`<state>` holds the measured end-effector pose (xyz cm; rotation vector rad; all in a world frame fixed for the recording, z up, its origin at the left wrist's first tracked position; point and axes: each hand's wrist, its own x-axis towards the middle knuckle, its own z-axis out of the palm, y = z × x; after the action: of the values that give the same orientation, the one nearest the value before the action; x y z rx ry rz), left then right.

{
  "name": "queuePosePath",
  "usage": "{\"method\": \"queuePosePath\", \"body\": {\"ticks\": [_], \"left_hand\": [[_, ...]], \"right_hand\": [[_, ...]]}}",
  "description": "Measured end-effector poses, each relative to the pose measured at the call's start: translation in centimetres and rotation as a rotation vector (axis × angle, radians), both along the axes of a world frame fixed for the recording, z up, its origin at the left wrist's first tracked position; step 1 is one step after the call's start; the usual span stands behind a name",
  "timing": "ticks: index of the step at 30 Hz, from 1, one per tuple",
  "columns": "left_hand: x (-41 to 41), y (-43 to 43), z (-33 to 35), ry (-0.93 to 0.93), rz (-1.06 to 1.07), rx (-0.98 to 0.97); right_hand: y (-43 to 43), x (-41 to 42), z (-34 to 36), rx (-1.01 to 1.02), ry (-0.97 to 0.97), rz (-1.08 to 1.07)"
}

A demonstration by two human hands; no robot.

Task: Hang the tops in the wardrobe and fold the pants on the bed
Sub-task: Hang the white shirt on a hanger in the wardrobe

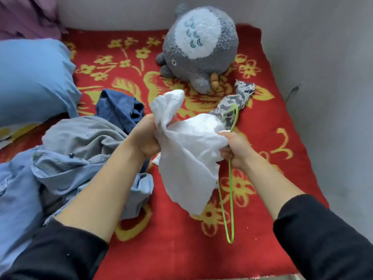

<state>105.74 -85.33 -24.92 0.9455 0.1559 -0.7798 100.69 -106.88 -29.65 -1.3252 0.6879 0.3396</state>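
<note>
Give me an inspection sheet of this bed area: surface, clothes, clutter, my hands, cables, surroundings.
Surface: red blanket with yellow flowers covers the bed.
Job's things: white top held up between both hands; green hanger hangs from the right hand; camouflage cloth trails behind the top, cannot tell if attached. Unfolded at left: grey garment, navy garment, light blue denim garment.
Clutter: blue pillow, grey plush toy, purple cloth.
Grippers: left hand grips a bunch of the top; right hand grips the top's other side and the hanger.
Cables: nothing seen.
Surroundings: grey walls; no wardrobe in view.
</note>
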Motion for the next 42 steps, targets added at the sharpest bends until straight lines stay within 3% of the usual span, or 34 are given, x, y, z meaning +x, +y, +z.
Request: {"method": "queuePosePath", "body": {"ticks": [2,5,11,17,19,23,26,32,36,38,42], "left_hand": [[1.0,1.5,2.6,-0.038,0.146,0.013],[2.2,3.0,6.0,-0.129,0.4,0.322],[1.6,4.7,8.0,-0.124,0.301,0.603],[0.3,4.6,8.5,-0.145,0.509,0.324],[-0.8,4.1,7.4,-0.17,0.434,0.36],[-4.8,1.7,3.0,-0.259,0.012,0.81],[-7.4,-0.4,0.6,-0.264,-0.161,0.806],[-5.8,-2.6,0.0,-0.449,-0.104,0.937],[-5.2,-3.8,1.3,-0.393,-0.001,0.933],[-4.8,-4.1,1.9,-0.504,0.035,0.995],[-3.9,-2.6,3.7,-0.596,0.059,0.785]], "right_hand": [[-1.2,0.2,3.6,0.005,-0.052,0.002],[-2.0,0.4,9.2,-0.038,-0.104,0.036],[-0.8,1.3,18.3,-0.001,-0.314,0.062],[1.5,2.0,22.4,0.05,-0.421,0.064],[2.3,2.0,23.0,0.076,-0.449,0.054],[3.9,1.8,24.0,0.081,-0.463,0.065],[4.9,1.4,24.7,0.12,-0.463,0.107],[5.3,0.3,26.0,0.276,-0.487,0.067],[5.2,-0.6,27.1,0.346,-0.528,0.082],[5.2,-0.8,27.5,0.348,-0.554,0.1],[3.7,-0.3,26.9,0.163,-0.578,0.069]]}}
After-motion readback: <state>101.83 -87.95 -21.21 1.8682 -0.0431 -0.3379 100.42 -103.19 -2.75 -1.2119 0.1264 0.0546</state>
